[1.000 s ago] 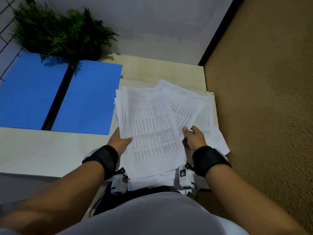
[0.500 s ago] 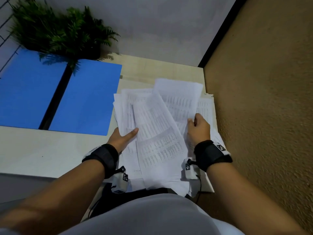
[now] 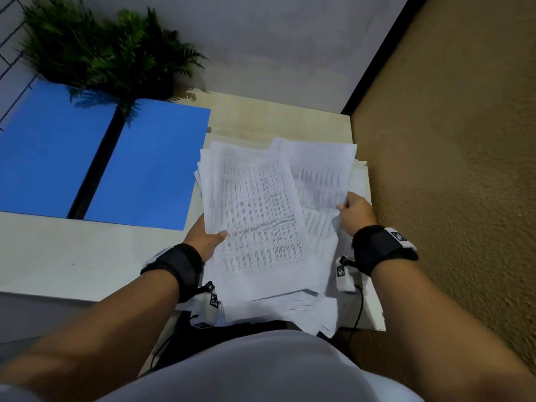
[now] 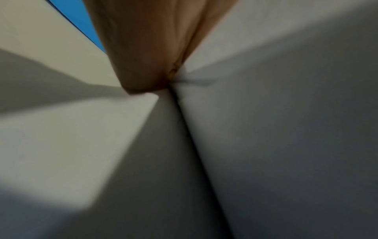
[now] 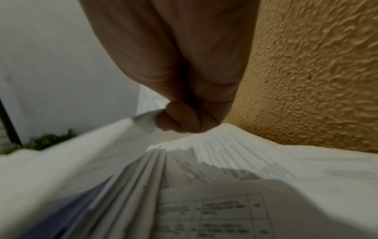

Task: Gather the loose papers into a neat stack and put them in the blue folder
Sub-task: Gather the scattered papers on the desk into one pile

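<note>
papers (image 3: 261, 216) sit in a messy fanned pile on the counter (image 3: 72, 256), just right of the folder (image 3: 145, 169), which lies open and flat. plant (image 3: 101, 53) behind the folder, textured wall (image 3: 449, 198) right of the papers. left hand (image 3: 207, 237) grasps the left edge of the top batch, thumb on top, fingers hidden under the sheets. right hand (image 3: 355, 211) clenched round the edge of a lifted sheet further from the folder; right wrist view shows curled fingers (image 5: 184, 119) pinching the paper edge. pile not squared yet, edges stick out at several angles, some overhang the counter's near edge. judgement: sheets are light, floppy and slick on each other, so they slide apart and bend if held by one corner. best take hold on both long sides, squeeze lightly, tap the bottom edge on the counter to align. risk is the lower sheets slipping off the near edge.
</note>
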Action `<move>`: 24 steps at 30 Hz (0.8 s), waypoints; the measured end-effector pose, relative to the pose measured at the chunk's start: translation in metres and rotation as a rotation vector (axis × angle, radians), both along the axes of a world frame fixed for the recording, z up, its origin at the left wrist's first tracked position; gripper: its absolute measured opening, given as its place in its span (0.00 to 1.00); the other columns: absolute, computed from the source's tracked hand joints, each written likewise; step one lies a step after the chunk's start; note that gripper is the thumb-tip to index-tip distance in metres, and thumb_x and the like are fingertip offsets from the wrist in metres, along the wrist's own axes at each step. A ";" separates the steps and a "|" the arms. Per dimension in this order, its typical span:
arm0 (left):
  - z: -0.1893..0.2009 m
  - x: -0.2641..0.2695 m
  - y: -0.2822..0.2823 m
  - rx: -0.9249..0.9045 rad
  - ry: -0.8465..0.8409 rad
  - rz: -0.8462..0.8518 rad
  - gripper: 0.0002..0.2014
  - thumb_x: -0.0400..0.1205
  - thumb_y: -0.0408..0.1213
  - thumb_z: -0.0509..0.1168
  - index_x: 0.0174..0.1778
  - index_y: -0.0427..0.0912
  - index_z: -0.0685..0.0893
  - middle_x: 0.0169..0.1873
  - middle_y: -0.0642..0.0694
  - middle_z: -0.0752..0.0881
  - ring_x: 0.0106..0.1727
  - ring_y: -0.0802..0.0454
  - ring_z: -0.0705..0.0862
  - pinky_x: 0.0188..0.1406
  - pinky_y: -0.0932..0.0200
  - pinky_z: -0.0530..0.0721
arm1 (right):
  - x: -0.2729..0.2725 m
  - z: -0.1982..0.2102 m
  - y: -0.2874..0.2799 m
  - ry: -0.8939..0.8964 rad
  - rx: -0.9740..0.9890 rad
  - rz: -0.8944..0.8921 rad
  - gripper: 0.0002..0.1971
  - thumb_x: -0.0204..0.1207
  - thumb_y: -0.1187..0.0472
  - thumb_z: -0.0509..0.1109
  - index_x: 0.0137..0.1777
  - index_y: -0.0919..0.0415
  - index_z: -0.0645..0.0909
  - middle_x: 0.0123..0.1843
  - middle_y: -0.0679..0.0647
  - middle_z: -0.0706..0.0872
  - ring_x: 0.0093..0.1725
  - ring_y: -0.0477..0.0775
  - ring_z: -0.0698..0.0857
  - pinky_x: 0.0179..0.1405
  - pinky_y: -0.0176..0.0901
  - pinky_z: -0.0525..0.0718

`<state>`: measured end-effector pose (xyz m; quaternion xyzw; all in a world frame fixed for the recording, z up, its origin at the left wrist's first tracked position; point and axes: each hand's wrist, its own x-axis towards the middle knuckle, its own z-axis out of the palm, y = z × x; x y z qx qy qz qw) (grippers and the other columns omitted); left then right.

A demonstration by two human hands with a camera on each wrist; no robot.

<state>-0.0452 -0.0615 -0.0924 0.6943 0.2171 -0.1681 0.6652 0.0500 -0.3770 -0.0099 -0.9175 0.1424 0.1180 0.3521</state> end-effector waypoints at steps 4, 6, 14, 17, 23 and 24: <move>0.012 -0.004 -0.004 -0.077 -0.026 -0.002 0.29 0.81 0.29 0.70 0.77 0.42 0.70 0.66 0.45 0.82 0.66 0.47 0.81 0.70 0.49 0.76 | 0.002 -0.011 0.018 0.144 0.029 0.090 0.21 0.81 0.76 0.54 0.30 0.54 0.58 0.32 0.46 0.65 0.31 0.41 0.64 0.31 0.32 0.59; 0.013 -0.006 -0.004 -0.141 -0.018 -0.023 0.32 0.78 0.27 0.73 0.78 0.41 0.70 0.65 0.45 0.83 0.62 0.51 0.83 0.70 0.48 0.77 | 0.000 -0.016 0.033 0.149 0.030 0.126 0.20 0.78 0.77 0.53 0.30 0.56 0.57 0.31 0.47 0.64 0.30 0.43 0.64 0.32 0.37 0.60; 0.005 -0.003 -0.003 -0.074 0.038 0.027 0.30 0.78 0.18 0.69 0.75 0.39 0.71 0.63 0.43 0.82 0.69 0.44 0.79 0.71 0.49 0.74 | -0.009 -0.041 0.056 0.022 0.183 0.005 0.06 0.81 0.70 0.61 0.49 0.68 0.80 0.45 0.59 0.82 0.44 0.55 0.80 0.46 0.40 0.78; -0.005 -0.007 0.012 0.000 0.083 0.140 0.31 0.79 0.22 0.70 0.78 0.37 0.69 0.67 0.44 0.79 0.69 0.46 0.78 0.73 0.51 0.72 | 0.001 -0.035 0.021 0.018 0.208 -0.270 0.09 0.80 0.63 0.64 0.58 0.61 0.78 0.56 0.58 0.83 0.56 0.57 0.83 0.49 0.38 0.82; -0.020 -0.011 0.024 -0.006 0.147 0.134 0.35 0.78 0.25 0.72 0.81 0.38 0.67 0.73 0.40 0.79 0.74 0.39 0.77 0.78 0.39 0.71 | -0.021 -0.037 -0.008 0.238 0.320 -0.108 0.28 0.70 0.62 0.81 0.67 0.65 0.75 0.57 0.57 0.85 0.51 0.56 0.85 0.40 0.37 0.84; -0.019 -0.010 0.023 -0.010 0.145 0.129 0.35 0.78 0.25 0.72 0.81 0.38 0.67 0.73 0.39 0.79 0.74 0.39 0.77 0.78 0.39 0.71 | -0.026 -0.037 -0.005 0.242 0.383 -0.088 0.24 0.68 0.66 0.81 0.63 0.64 0.78 0.53 0.56 0.87 0.47 0.54 0.86 0.34 0.33 0.84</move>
